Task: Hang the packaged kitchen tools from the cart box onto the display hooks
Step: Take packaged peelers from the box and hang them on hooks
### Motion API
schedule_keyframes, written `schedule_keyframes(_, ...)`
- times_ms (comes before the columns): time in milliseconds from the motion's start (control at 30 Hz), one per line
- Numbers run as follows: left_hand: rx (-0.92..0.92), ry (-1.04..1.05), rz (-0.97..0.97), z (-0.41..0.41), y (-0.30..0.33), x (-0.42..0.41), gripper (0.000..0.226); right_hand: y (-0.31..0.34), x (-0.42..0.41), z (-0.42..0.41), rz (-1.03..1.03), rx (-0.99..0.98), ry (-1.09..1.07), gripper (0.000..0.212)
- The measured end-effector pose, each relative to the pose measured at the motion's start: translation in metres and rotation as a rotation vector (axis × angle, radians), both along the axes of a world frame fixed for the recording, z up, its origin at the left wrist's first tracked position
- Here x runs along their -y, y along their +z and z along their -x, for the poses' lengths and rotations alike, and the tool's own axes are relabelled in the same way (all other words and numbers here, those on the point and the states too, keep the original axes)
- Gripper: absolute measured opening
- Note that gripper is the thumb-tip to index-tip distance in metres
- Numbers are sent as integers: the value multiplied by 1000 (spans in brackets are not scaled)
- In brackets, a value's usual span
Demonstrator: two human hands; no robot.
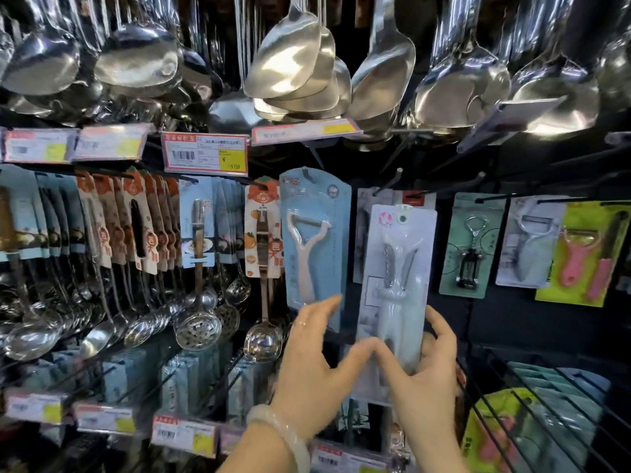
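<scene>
While both hands meet at lower centre of the frame, the right hand (423,367) grips the lower end of a white blister-packed tool (396,288), thumb in front and fingers curled round its right edge. The left hand (314,360) is spread loosely, thumb tip touching the pack's lower left edge, its fingers over the bottom of the blue peeler card (316,240) hanging just beside it. The pack's lower edge is hidden behind the hands; whether its top hole sits on a hook cannot be told. Motion blurs the fingers. Bare black hooks (392,180) jut out at upper centre, with dark open panel below right. Ladles (293,59) crowd the top, cut off by the frame.
</scene>
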State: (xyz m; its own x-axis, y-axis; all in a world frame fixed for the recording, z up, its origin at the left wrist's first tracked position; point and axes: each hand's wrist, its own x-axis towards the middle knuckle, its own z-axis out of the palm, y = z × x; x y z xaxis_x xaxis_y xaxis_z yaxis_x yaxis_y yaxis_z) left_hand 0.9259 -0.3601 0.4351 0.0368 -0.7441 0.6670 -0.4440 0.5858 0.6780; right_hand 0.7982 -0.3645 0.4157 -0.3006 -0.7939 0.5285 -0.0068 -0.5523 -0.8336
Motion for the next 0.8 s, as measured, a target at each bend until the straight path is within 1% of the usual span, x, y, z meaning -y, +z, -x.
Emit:
schedule_keyframes(33, 18, -94, -68, 4, 0, -1, 54, 1, -1, 1, 10, 1, 5, 67)
schedule_keyframes(100, -5, -271, -195, 10, 2, -1, 57, 3, -2, 4, 30, 2, 16, 71)
schedule_keyframes(167, -7, -355, -217, 12, 4, 1, 63, 6, -3, 8, 45, -16, 12, 75)
schedule_keyframes(233, -8, -390, -181, 13, 7, 1, 68, 11, -5, 13, 60, -40, 0, 77)
schedule_keyframes(333, 6, -406, -148, 15, 10, 1, 80, 20, -5, 18, 82, -58, 15, 76)
schedule_keyframes(400, 1, -369, -117, 20, 11, 0, 88, 26, -5, 19, 100, -84, 18, 75)
schedule_keyframes(533, -110, -302, -100, 26, 13, 2, 90, 38, -2, 18, 111, -147, 25, 75)
schedule_keyframes(800, -127, -324, -115, 27, 18, 6, 90, 42, -1, 18, 104, -173, 5, 75)
